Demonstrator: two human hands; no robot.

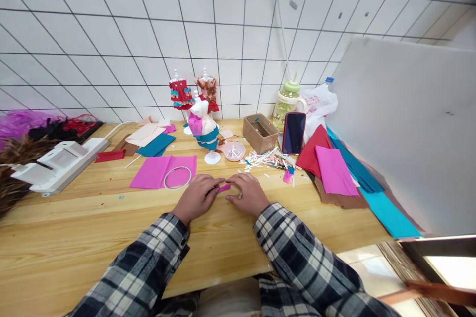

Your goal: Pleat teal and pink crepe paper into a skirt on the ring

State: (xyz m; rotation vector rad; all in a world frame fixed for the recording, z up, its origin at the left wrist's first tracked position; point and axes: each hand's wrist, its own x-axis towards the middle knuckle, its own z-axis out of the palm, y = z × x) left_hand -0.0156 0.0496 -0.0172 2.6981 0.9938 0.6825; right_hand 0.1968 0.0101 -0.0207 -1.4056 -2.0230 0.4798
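Observation:
My left hand rests low over the table with its fingers closed on a narrow magenta crepe-paper strip. Facing it, my right hand has curled fingers at the strip's other end, with the thumb lower down; part of the grip is hidden. Just left of my hands, a silver ring lies over the edge of a flat magenta sheet. Beyond them, a small dress form wears white, magenta and teal paper on a round white base.
Two more decorated forms stand by the tiled wall. A pink dish, cardboard box, scattered white bits, phone and jug are behind. Coloured paper lies right; a power strip sits left.

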